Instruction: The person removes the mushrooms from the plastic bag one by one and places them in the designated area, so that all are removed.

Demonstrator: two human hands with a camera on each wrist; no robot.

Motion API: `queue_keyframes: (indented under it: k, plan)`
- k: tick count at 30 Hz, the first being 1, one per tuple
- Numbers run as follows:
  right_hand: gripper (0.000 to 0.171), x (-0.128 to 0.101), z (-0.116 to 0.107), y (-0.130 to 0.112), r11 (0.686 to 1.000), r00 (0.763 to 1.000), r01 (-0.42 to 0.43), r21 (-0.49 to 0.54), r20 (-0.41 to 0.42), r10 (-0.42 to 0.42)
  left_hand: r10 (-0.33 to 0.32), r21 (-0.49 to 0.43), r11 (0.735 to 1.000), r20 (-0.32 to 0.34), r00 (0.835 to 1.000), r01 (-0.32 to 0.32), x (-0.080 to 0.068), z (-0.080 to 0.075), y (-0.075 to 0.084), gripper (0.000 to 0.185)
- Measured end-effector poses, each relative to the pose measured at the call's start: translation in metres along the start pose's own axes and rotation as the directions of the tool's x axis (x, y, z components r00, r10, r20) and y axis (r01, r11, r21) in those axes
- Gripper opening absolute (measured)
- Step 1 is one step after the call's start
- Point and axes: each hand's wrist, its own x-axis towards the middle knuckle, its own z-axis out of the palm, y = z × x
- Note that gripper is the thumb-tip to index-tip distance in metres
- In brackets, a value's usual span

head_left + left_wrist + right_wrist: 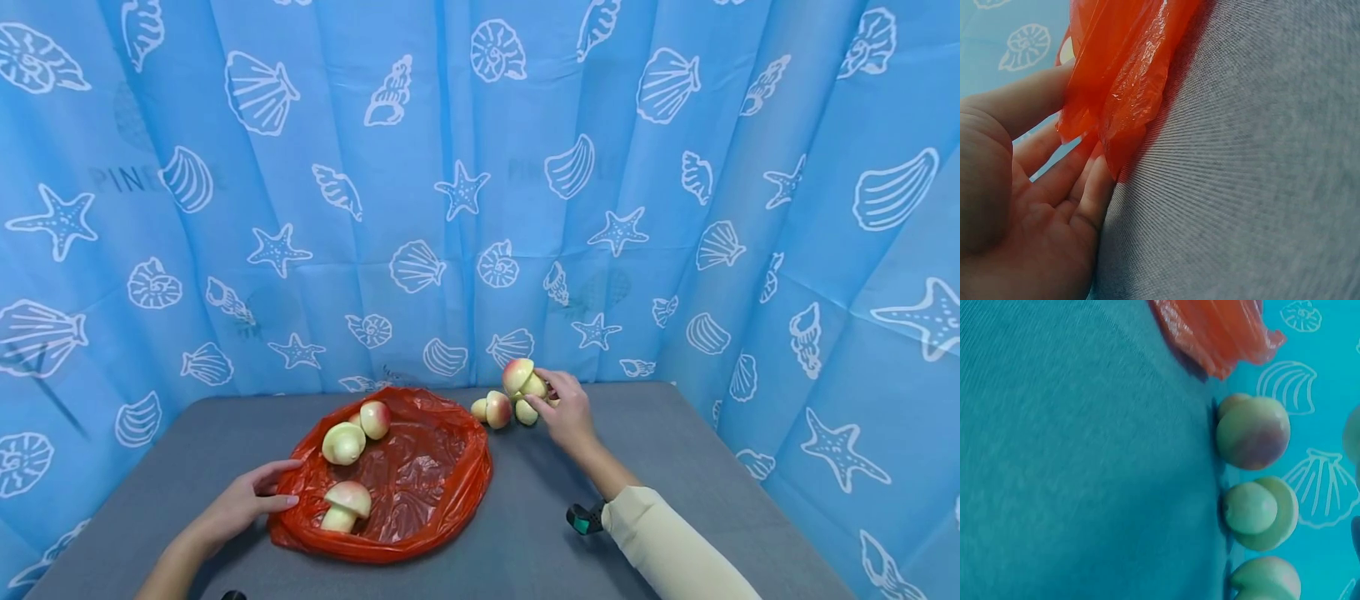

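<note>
My right hand grips a toy mushroom with a pink-tinged cap, held above other mushrooms at the table's back. In the right wrist view only a sliver of that mushroom shows at the right edge. My left hand holds the left rim of a red plastic bag, spread wide open on the table. The left wrist view has the thumb on one side of the plastic and the fingers behind it. Inside the bag lie three mushrooms, one upright, one showing its pale underside, one pink-capped.
Right of the bag, a mushroom lies on its side beside another. The right wrist view shows a third in their row. A blue shell-print curtain hangs behind the grey table. A black-green device is by the right wrist.
</note>
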Motion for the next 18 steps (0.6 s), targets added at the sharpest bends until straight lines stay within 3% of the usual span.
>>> queue_keyframes:
  k: [11,18]
  plan:
    - [0.046,-0.007,-0.008,0.020,1.000,0.997,-0.010,-0.012,-0.073,0.009,-0.010,-0.011,1.000,0.006,1.000,0.010,0.001,0.000,-0.002,0.069]
    - [0.046,-0.009,-0.014,0.031,0.996,0.990,-0.090,-0.012,-0.113,0.088,-0.011,-0.016,1.000,0.006,1.000,0.011,0.002,-0.002,-0.003,0.069]
